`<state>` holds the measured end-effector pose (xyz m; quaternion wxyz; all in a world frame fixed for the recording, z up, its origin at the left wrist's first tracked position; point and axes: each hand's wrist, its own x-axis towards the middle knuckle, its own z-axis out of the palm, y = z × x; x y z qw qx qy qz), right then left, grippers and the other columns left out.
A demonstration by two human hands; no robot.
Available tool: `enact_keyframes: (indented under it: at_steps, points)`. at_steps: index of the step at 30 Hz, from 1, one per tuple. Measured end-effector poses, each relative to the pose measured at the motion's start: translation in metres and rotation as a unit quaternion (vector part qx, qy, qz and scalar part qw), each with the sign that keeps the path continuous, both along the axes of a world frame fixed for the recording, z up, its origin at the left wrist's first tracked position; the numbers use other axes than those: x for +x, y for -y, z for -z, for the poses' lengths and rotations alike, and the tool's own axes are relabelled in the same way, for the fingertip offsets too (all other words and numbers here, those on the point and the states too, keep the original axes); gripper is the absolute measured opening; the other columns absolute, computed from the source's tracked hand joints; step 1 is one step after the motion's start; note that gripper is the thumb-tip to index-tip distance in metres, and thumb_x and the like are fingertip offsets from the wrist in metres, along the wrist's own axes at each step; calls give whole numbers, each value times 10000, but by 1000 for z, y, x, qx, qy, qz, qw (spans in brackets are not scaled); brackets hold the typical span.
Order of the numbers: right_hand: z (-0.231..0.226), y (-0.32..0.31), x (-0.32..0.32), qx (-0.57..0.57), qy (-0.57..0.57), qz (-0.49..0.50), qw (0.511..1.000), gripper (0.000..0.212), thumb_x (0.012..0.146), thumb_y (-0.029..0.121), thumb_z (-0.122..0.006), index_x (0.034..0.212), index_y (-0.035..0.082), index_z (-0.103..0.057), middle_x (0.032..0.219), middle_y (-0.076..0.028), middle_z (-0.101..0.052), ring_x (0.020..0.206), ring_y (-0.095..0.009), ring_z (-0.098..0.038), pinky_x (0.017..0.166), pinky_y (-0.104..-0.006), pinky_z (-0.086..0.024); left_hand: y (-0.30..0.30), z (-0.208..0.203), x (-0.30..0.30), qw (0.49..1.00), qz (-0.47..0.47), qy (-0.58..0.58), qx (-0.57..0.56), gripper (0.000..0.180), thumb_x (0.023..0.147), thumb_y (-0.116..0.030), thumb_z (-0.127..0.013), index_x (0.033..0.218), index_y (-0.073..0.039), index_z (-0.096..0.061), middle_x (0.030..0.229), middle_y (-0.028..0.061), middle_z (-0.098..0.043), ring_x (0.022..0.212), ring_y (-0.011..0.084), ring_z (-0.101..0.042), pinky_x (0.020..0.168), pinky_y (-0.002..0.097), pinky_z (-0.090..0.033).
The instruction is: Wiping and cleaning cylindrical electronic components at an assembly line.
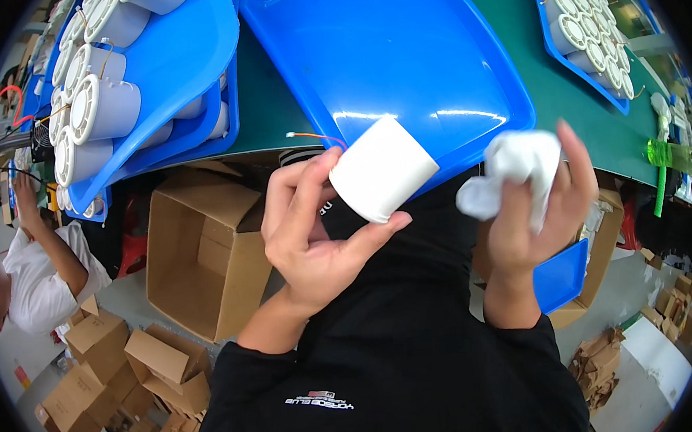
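Note:
My left hand (307,227) grips a white cylindrical housing (384,169), fingers on one side and thumb at its lower rim. The housing is tilted, and thin coloured wires with a small white connector (291,135) stick out past my fingers. In my right hand (542,202) is a crumpled white cloth (519,160), a little blurred, held apart from the housing. Beyond both hands lies a large blue tray (399,52) with nothing in it.
Stacked blue trays (183,67) of similar white housings (104,111) stand at the left; another filled tray (623,104) is far right on the green table (262,101). Cardboard boxes (204,258) sit below. A co-worker in a white shirt (53,272) is at the left.

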<state>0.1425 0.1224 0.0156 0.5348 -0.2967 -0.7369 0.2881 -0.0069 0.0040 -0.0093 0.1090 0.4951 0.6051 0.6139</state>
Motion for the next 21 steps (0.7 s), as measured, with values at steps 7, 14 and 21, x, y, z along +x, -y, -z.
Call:
enact_keyframes:
  at_steps: [7, 14, 21]
  points:
    - [7, 9, -27, 149, -23, -162, 975, 525, 535, -40, -756, 1048, 46, -687, 696, -45, -570, 528, -187, -531, 463, -276, -404, -5, 2, 15, 948, 89, 306, 13, 699, 724, 65, -782, 1327, 103, -431, 1226, 123, -481, 1169, 220, -538, 968, 359, -497]
    - [26, 2, -10, 120, 74, 0, 990, 494, 612, -83, -702, 1095, 22, -680, 630, -60, -539, 510, -192, -523, 466, -277, -406, -6, -8, 23, 794, 136, 591, 31, 533, 889, -188, -695, 1316, 42, -475, 1229, 125, -600, 1144, 205, -580, 991, 351, -461]
    - [21, 1, 4, 7, -2, 56, 998, 277, 801, -90, -613, 1076, -76, -645, 875, -122, -682, 760, -143, -625, 688, -241, -482, -9, -27, 25, 734, 169, 657, -41, 746, 916, -485, -573, 1434, -20, -304, 1387, 179, -455, 1217, 282, -533, 1026, 356, -478]
